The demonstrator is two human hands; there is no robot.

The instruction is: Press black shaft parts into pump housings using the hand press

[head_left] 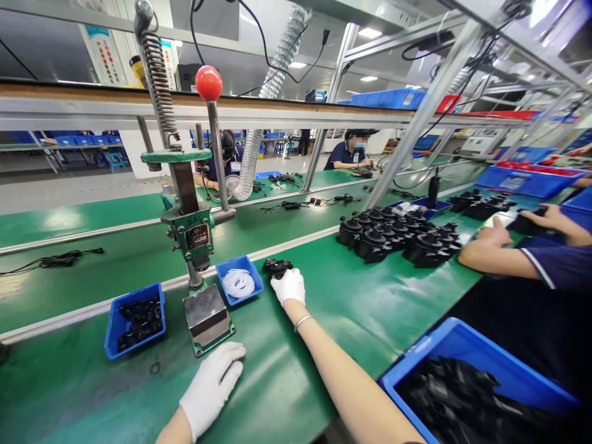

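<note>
Our right grip (289, 287), gloved in white, lay bent over the near side of a black bundle (276, 266) that looked like coiled cable; we had this from the head view, the only one. Its fingers were curled and seemed to touch the bundle, but the back of the glove hid their tips, so we could not tell whether they were clamped on it or merely rested there. Our left grip (210, 387) was relaxed and held nothing: it lay palm down on the green bench (342, 320), fingers stretched out, just beside the base plate (210, 337) of the hand press (189, 237).

The bundle sat on the bench just right of a blue tray (247, 298) holding pale, looped tubing (238, 282), well apart from the black housings (382, 234) farther right. We judged it light and soft, springy rather than stiff, with little in it to break. Its smooth covering might have slid a little under glove fabric, and loops could have slipped from a hold on a single strand. We reckoned the best place to take it was around the thick middle, coils gathered between thumb and fingers, with a gentle squeeze. Pinching an outer loop looked likelier to pull the coil loose.
</note>
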